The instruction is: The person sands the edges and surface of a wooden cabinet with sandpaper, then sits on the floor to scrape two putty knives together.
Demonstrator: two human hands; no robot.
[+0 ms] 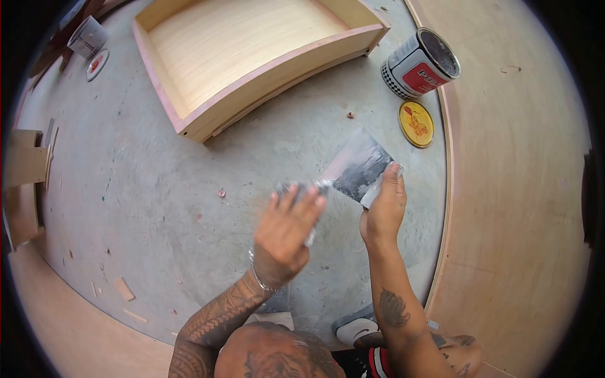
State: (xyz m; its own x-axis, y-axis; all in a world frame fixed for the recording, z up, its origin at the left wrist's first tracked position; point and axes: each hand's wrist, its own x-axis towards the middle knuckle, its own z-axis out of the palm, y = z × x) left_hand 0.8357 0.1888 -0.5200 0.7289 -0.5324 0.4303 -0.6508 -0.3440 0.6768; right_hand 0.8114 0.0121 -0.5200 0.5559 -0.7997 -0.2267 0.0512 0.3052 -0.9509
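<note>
My right hand (386, 205) grips a flat, dark square plate (360, 169) smeared with pale pinkish paste, its thumb on the plate's right corner. Just left of the plate, my left hand (287, 230) is slightly blurred, palm down, with its fingers over a grey, paste-covered tool (309, 188) whose edge meets the plate's lower left side. Fingers hide most of this tool. An open can (421, 63) with a red label stands above the right hand, and its round yellow lid (416, 124) lies beside it on the floor.
A shallow wooden drawer-like box (252, 82) sits ahead on the grey floor. At the upper left are another can (87, 37) and a white lid (97, 65). Wooden pieces (25, 183) lie at the left, and a plywood sheet (510, 189) spans the right.
</note>
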